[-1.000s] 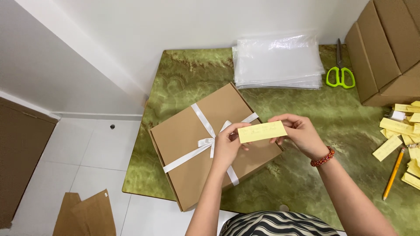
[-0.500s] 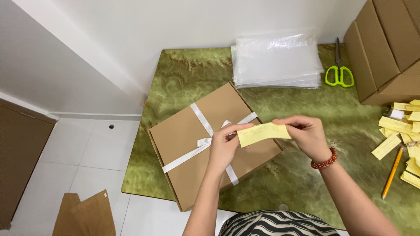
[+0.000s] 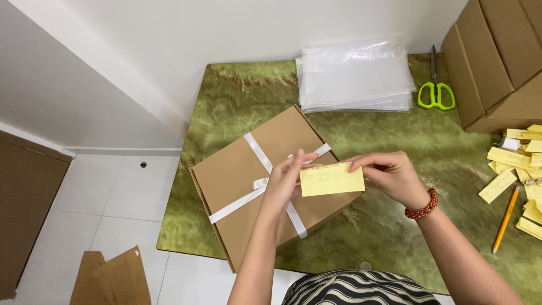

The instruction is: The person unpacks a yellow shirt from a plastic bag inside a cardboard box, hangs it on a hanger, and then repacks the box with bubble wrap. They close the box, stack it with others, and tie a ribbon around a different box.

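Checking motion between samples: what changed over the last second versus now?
Small change only. The yellow paper slip, pinched by the left hand and right hand, has come down a little toward the person and levelled out over the brown box. Neither hand let go or took anything new. The box with its white ribbon, the plastic bags, scissors and pencil stayed put.

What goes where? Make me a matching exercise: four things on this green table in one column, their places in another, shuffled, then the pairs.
Things:
1 yellow slip
2 scissors
3 pencil
4 white ribbon

Places:
A tied crosswise around the brown box
B right edge, beside loose yellow slips
C held between both hands
D right of the clear plastic bags

Pairs: 1-C, 2-D, 3-B, 4-A
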